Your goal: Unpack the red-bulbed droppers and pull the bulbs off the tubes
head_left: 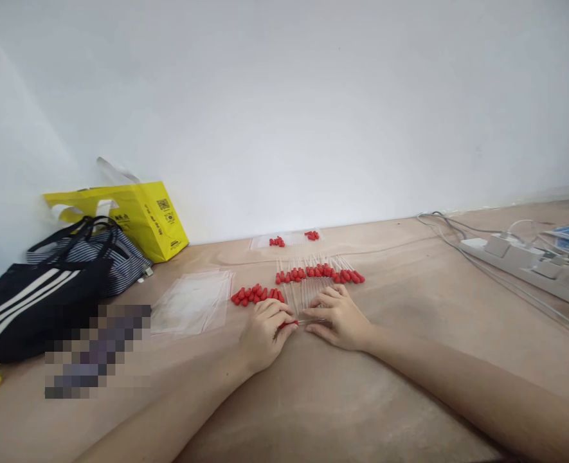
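My left hand (268, 331) is closed on a red rubber bulb (289, 324), pinched between thumb and fingers. Opposite it, my right hand (339, 318) pinches a thin clear tube (312, 321) that runs toward the bulb. Whether the tube sits inside the bulb cannot be made out. Just beyond my hands lies a row of clear tubes (308, 292), partly covered by my right fingers. Loose red bulbs (258, 294) are heaped beyond my left hand. Farther back, droppers with red bulbs (320, 272) lie side by side, their clear tubes pointing to the wall.
Flat clear plastic bags (192, 302) are stacked to the left. Bagged red-bulb droppers (284, 240) lie near the wall. A yellow bag (144, 218), a striped bag (123, 257) and a black bag (47, 302) stand at left. A power strip (525, 263) with cables is at right.
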Tool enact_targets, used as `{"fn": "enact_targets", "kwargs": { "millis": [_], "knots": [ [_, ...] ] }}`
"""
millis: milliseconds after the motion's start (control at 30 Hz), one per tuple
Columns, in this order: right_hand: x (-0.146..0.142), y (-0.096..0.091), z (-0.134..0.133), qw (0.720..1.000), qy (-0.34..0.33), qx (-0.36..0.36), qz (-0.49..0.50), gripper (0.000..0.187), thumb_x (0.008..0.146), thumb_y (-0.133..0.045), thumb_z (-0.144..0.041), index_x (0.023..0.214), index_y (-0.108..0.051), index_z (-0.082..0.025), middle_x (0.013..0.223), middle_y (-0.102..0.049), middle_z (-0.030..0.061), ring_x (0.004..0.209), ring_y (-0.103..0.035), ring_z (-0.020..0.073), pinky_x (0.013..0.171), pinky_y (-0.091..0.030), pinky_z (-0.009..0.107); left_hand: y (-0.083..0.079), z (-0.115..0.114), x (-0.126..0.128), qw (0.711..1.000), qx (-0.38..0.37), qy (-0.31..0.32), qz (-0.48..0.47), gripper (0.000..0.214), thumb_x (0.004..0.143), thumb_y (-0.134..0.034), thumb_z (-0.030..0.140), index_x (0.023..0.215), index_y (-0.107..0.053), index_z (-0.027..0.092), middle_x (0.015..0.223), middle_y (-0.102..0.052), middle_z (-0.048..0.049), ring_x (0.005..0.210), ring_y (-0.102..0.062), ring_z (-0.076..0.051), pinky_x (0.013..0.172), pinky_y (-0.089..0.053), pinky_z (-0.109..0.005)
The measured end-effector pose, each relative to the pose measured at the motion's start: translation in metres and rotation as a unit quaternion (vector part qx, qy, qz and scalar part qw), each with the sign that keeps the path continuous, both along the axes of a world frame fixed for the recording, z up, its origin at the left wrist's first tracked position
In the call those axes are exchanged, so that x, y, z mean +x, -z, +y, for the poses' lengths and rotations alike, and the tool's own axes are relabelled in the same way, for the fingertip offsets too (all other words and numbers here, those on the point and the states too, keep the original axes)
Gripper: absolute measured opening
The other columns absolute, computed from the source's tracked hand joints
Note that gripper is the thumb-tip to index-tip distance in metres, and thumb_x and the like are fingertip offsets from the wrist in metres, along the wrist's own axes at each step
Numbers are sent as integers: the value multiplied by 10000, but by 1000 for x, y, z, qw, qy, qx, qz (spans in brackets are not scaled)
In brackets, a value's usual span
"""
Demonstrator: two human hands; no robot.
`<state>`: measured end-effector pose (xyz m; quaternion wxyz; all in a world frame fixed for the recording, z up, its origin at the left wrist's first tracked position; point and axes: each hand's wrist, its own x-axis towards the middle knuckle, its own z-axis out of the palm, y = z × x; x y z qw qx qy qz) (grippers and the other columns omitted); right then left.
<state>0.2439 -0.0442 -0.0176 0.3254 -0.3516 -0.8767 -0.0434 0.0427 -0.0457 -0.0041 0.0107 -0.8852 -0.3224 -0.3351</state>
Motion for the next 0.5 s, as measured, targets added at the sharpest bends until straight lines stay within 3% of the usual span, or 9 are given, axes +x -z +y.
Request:
{"fn": "enact_targets", "kwargs": {
  "millis": [100,300,500],
  "knots": [
    [-4,2,3,1000,-10,25,-7,157,809,-509,-322,901,-630,-282,794,-634,-6,790,-477,146,756,-278,341,1,1,3,1000,16,4,1,104,789,-515,210,717,-582,177,810,-624,-21,821,-527,-155,750,-413,-330],
    [-2,5,4,994,-16,108,4,166,838,-463,-264,864,-626,-244,882,-669,-2,881,-518,159,902,-249,405,7,7,-2,996,46,-3,75,190,817,-474,253,931,-611,188,1077,-604,-62,1060,-487,-220,870,-390,-426],
    [-2,8,3,990,-33,135,10,184,846,-429,-207,916,-599,-207,923,-667,24,939,-565,157,967,-239,429,8,9,0,994,38,-1,99,240,849,-403,226,960,-608,173,1065,-617,-63,1090,-488,-224,909,-367,-470]
  ]
}}
